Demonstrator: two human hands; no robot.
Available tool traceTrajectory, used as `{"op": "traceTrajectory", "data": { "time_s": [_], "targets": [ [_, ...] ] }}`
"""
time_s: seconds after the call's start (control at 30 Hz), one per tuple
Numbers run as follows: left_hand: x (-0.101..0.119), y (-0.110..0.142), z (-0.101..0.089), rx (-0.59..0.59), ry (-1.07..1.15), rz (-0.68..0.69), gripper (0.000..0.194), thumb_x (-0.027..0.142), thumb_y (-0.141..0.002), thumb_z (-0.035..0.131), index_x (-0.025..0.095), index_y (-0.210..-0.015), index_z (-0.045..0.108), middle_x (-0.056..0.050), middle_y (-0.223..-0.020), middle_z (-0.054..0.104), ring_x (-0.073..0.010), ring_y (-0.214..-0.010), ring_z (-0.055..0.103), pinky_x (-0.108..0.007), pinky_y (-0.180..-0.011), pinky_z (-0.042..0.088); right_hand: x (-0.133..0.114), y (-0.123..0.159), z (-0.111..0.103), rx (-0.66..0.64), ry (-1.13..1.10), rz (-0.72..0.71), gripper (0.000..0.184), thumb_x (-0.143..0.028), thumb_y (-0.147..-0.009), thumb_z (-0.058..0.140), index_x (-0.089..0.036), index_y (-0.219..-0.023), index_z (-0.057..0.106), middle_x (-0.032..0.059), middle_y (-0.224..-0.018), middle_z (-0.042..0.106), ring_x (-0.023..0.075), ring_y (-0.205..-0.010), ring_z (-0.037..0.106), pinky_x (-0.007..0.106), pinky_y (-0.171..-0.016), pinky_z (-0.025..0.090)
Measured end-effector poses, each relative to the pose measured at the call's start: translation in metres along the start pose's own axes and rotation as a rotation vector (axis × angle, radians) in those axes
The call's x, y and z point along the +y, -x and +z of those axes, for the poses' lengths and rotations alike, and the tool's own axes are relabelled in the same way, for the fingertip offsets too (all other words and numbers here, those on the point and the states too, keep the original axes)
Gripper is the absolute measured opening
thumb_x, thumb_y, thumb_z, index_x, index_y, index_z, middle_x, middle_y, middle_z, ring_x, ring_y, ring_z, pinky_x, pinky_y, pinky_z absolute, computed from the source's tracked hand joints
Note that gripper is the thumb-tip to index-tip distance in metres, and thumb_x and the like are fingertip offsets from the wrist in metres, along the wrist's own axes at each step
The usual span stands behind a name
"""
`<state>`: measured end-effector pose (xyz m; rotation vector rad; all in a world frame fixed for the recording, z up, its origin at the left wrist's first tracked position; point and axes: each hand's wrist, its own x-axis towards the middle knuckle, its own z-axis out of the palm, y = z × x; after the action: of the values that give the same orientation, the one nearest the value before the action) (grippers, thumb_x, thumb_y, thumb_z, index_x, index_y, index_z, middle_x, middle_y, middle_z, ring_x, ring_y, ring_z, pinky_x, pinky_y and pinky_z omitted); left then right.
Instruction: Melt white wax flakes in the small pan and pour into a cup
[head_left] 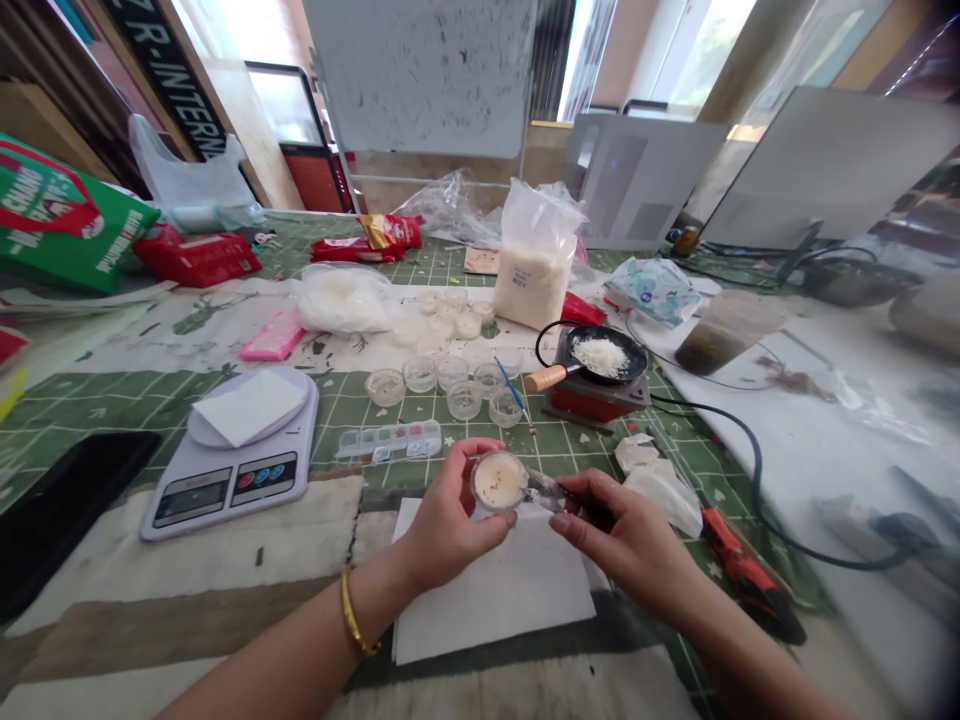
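My left hand is wrapped round a small clear cup of cream-white wax-like filling with reddish flecks on top. A small shiny metallic tool is pinched in my right hand, its end at the cup's right rim; its exact kind is blurred. Below both hands lie white paper sheets. Just beyond them several clear round cups stand in a cluster, with a thin blue brush-like stick resting across them. A clear compartment box lies to the left of the cups.
Left are a kitchen scale bearing a white paper square, and a black phone. On the right, a small pan of white flakes sits on a red burner, near an orange-handled tool. Behind stands a bag of white granules.
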<state>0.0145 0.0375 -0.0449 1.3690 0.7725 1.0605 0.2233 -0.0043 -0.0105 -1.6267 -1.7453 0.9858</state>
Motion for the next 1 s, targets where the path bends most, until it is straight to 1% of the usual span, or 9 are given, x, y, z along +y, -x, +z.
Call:
{"op": "traceTrajectory", "data": {
  "time_s": [0.1,0.23,0.37,0.43,0.57,0.67,0.73,0.9,1.0],
  "targets": [
    [-0.002,0.002,0.001,-0.015,-0.084,0.063,0.057,0.005,-0.067,0.067,0.023,-0.116,0.044,-0.005,-0.114,0.053,-0.0193,-0.099,0.056,-0.031,-0.083,0.047,0.0,-0.001,0.001,0.007,0.026,-0.008,0.025,-0.037,-0.082,0.062,-0.02,-0.1,0.063,0.0021,-0.078,0.065,0.0166,-0.07,0.06,0.029,-0.064,0.048],
    [-0.002,0.005,0.002,-0.115,-0.148,0.092,0.059,0.004,-0.066,0.066,0.024,-0.118,0.047,-0.005,-0.112,0.053,-0.0212,-0.102,0.055,-0.033,-0.087,0.045,0.005,-0.005,0.0,0.062,0.017,-0.017,0.026,-0.039,-0.082,0.062,-0.019,-0.099,0.063,0.0028,-0.079,0.066,0.0168,-0.07,0.06,0.03,-0.065,0.048],
    [0.001,0.005,0.001,-0.146,-0.046,-0.012,0.06,0.006,-0.068,0.066,0.024,-0.121,0.046,-0.007,-0.117,0.054,-0.0235,-0.107,0.054,-0.034,-0.089,0.044,0.009,-0.007,-0.003,0.149,-0.032,-0.028,0.028,-0.042,-0.082,0.062,-0.019,-0.099,0.062,0.005,-0.082,0.068,0.018,-0.073,0.062,0.031,-0.066,0.05],
    [0.003,0.003,0.001,-0.12,0.033,-0.077,0.059,0.009,-0.068,0.066,0.023,-0.121,0.045,-0.006,-0.112,0.056,-0.0226,-0.101,0.056,-0.032,-0.084,0.045,0.008,-0.006,-0.003,0.157,-0.053,-0.037,0.028,-0.042,-0.082,0.063,-0.019,-0.098,0.062,0.0051,-0.082,0.068,0.0181,-0.072,0.062,0.031,-0.065,0.051],
    [0.006,-0.002,0.0,-0.075,0.151,-0.166,0.059,0.018,-0.067,0.075,0.022,-0.117,0.044,-0.003,-0.098,0.058,-0.019,-0.086,0.058,-0.029,-0.072,0.045,0.003,-0.001,0.002,0.077,-0.052,-0.032,0.027,-0.041,-0.082,0.063,-0.019,-0.1,0.062,0.0036,-0.079,0.067,0.0169,-0.069,0.061,0.029,-0.063,0.05],
    [0.005,-0.002,0.0,-0.052,0.133,-0.165,0.06,0.021,-0.066,0.08,0.023,-0.114,0.045,0.0,-0.092,0.058,-0.0167,-0.08,0.057,-0.028,-0.07,0.045,0.0,0.002,0.006,0.03,-0.031,-0.041,0.028,-0.039,-0.082,0.063,-0.019,-0.101,0.063,0.0031,-0.08,0.066,0.0169,-0.071,0.06,0.029,-0.064,0.049],
    [0.004,-0.001,0.0,-0.059,0.128,-0.165,0.059,0.019,-0.065,0.081,0.023,-0.113,0.046,0.0,-0.091,0.058,-0.0159,-0.078,0.056,-0.027,-0.069,0.045,0.001,0.001,0.007,0.033,-0.015,-0.042,0.027,-0.04,-0.083,0.063,-0.019,-0.1,0.063,0.0028,-0.078,0.065,0.0166,-0.07,0.059,0.029,-0.064,0.048],
    [0.005,0.0,-0.003,-0.187,0.239,-0.277,0.063,0.015,-0.06,0.084,0.022,-0.114,0.053,-0.001,-0.095,0.06,-0.0158,-0.081,0.058,-0.026,-0.069,0.045,0.01,-0.008,0.001,0.154,-0.028,-0.035,0.027,-0.041,-0.082,0.062,-0.019,-0.098,0.063,0.0034,-0.079,0.066,0.0168,-0.069,0.061,0.029,-0.064,0.049],
    [0.004,-0.005,-0.008,-0.122,0.334,-0.28,0.068,0.016,-0.059,0.086,0.021,-0.119,0.054,-0.005,-0.106,0.063,-0.0202,-0.094,0.06,-0.03,-0.081,0.046,0.013,-0.01,-0.002,0.217,-0.05,-0.027,0.03,-0.043,-0.081,0.064,-0.018,-0.099,0.062,0.0037,-0.077,0.066,0.0169,-0.068,0.061,0.03,-0.063,0.05]
  ]
}}
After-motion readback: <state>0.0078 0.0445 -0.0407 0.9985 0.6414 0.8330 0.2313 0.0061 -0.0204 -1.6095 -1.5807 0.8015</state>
